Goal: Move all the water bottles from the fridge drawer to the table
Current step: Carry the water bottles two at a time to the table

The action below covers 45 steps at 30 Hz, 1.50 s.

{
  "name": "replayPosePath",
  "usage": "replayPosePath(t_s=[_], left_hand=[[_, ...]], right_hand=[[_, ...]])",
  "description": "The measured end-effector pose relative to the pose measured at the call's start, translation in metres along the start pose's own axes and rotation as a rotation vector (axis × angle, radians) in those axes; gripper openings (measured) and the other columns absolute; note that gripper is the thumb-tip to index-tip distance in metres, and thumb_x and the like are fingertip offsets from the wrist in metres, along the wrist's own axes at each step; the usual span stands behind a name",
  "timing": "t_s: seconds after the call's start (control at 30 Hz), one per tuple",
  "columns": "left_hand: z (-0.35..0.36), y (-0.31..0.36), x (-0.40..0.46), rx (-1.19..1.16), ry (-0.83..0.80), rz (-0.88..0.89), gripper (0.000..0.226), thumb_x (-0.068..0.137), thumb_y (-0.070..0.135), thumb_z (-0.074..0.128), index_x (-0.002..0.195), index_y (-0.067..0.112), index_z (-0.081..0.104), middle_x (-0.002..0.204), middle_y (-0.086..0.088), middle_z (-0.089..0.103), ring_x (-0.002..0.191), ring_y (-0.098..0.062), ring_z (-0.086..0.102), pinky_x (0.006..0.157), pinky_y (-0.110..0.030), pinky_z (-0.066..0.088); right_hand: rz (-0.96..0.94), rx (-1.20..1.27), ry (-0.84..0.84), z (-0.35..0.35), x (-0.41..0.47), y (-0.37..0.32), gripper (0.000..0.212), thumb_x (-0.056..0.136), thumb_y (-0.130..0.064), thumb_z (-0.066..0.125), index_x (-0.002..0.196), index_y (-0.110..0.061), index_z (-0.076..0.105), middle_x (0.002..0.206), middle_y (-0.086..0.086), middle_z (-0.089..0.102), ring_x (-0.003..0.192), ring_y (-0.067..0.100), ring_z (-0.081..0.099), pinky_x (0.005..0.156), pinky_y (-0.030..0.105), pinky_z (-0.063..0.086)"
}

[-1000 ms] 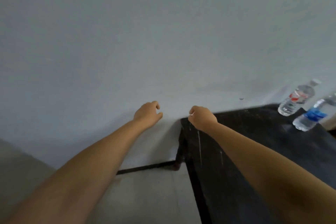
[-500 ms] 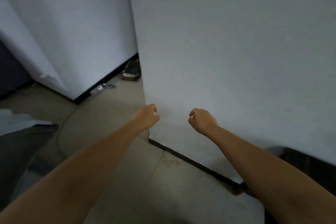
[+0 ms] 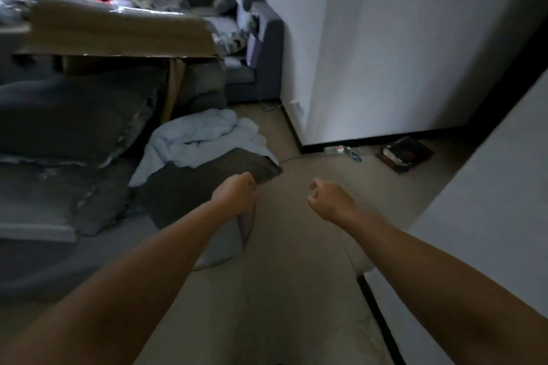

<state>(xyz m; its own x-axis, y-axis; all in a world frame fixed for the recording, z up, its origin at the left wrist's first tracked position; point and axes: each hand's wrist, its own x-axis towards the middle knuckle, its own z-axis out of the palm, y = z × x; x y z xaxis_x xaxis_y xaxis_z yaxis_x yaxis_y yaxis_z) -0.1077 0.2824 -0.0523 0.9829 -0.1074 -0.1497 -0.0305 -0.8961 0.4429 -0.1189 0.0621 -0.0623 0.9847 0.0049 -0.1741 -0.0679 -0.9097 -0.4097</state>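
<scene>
Neither the water bottles, the fridge drawer nor the table appear in the head view now. Both my arms reach forward over the beige floor. My left hand (image 3: 237, 194) is curled into a fist and holds nothing. My right hand (image 3: 329, 200) is likewise curled with nothing in it. The two hands hang about a hand's width apart.
A white wall corner (image 3: 302, 115) with a black baseboard stands ahead on the right. Small litter (image 3: 341, 150) and a dark flat object (image 3: 404, 154) lie by it. On the left are grey cushions (image 3: 68, 115), crumpled bedding (image 3: 204, 136), cardboard (image 3: 118, 35) and a grey sofa (image 3: 261, 47).
The view has swung left, away from the black table and its two bottles, past the wall corner to the cluttered room. Both hands stay curled and hold nothing.
</scene>
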Motion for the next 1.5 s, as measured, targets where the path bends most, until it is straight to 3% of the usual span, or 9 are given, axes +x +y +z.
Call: replayPosePath(t_s=[0.23,0.37,0.47,0.63,0.8,0.97,1.1,1.23,1.5], left_hand=[[-0.044,-0.105,-0.048,-0.046,0.204,-0.402,0.027,0.089,0.03,0.057,0.11,0.013,0.056,0.111,-0.01,0.061,0.098,-0.027,0.06,0.08,-0.036,0.049],[-0.053,-0.162,-0.114,-0.088,0.295,-0.629,0.037,0.09,0.029,0.057,0.12,0.009,0.055,0.12,-0.014,0.06,0.11,-0.03,0.057,0.088,-0.035,0.045],[-0.055,-0.201,-0.173,-0.132,0.365,-0.773,0.033,0.09,0.028,0.057,0.115,0.007,0.055,0.12,-0.016,0.06,0.11,-0.03,0.056,0.088,-0.034,0.044],[-0.062,-0.264,-0.299,-0.204,0.483,-1.045,0.034,0.09,0.028,0.055,0.116,0.008,0.055,0.116,-0.013,0.061,0.107,-0.029,0.057,0.088,-0.035,0.047],[-0.068,-0.33,-0.423,-0.257,0.57,-1.236,0.025,0.09,0.03,0.055,0.107,0.013,0.055,0.109,-0.009,0.06,0.096,-0.025,0.058,0.083,-0.037,0.05],[-0.085,-0.367,-0.535,-0.342,0.664,-1.409,0.025,0.091,0.026,0.057,0.11,0.01,0.057,0.108,-0.01,0.062,0.097,-0.025,0.059,0.082,-0.034,0.048],[-0.087,-0.384,-0.62,-0.375,0.757,-1.569,0.029,0.092,0.027,0.056,0.115,0.01,0.054,0.106,-0.007,0.061,0.096,-0.023,0.058,0.08,-0.03,0.044],[-0.07,-0.393,-0.69,-0.429,0.81,-1.719,0.038,0.094,0.028,0.055,0.126,0.01,0.05,0.121,-0.013,0.06,0.109,-0.028,0.057,0.09,-0.033,0.043],[-0.054,-0.43,-0.817,-0.435,0.927,-2.017,0.038,0.092,0.028,0.057,0.125,0.01,0.052,0.12,-0.013,0.06,0.11,-0.028,0.056,0.092,-0.034,0.044]], right_hand=[[-0.431,-0.111,-0.202,0.042,0.067,-0.13,0.033,0.093,-0.029,0.05,0.123,-0.016,0.052,0.123,0.01,0.057,0.108,0.028,0.056,0.086,0.037,0.049],[-0.653,-0.179,-0.33,0.082,0.051,-0.214,0.029,0.094,-0.027,0.049,0.121,-0.017,0.053,0.116,0.008,0.059,0.1,0.026,0.058,0.083,0.036,0.051],[-0.807,-0.243,-0.412,0.118,0.026,-0.274,0.021,0.094,-0.021,0.047,0.114,-0.016,0.053,0.108,0.008,0.061,0.091,0.026,0.061,0.074,0.039,0.054],[-1.111,-0.376,-0.544,0.19,-0.059,-0.384,0.033,0.099,-0.019,0.042,0.128,-0.006,0.05,0.125,0.014,0.057,0.115,0.032,0.053,0.089,0.04,0.049],[-1.313,-0.358,-0.603,0.258,-0.163,-0.489,0.035,0.095,-0.026,0.046,0.129,-0.016,0.048,0.126,0.011,0.058,0.112,0.03,0.057,0.085,0.034,0.047],[-1.464,-0.356,-0.715,0.31,-0.272,-0.569,0.031,0.096,-0.025,0.046,0.125,-0.015,0.05,0.119,0.009,0.059,0.101,0.026,0.059,0.072,0.03,0.043],[-1.611,-0.375,-0.795,0.343,-0.358,-0.615,0.027,0.096,-0.027,0.045,0.12,-0.017,0.051,0.115,0.004,0.06,0.093,0.02,0.057,0.072,0.031,0.047],[-1.752,-0.382,-0.861,0.379,-0.436,-0.648,0.027,0.094,-0.026,0.046,0.119,-0.018,0.054,0.117,0.003,0.06,0.101,0.021,0.058,0.078,0.033,0.049],[-2.024,-0.436,-0.982,0.45,-0.577,-0.717,0.032,0.096,-0.024,0.045,0.126,-0.014,0.051,0.12,0.009,0.059,0.098,0.024,0.058,0.08,0.036,0.049]])
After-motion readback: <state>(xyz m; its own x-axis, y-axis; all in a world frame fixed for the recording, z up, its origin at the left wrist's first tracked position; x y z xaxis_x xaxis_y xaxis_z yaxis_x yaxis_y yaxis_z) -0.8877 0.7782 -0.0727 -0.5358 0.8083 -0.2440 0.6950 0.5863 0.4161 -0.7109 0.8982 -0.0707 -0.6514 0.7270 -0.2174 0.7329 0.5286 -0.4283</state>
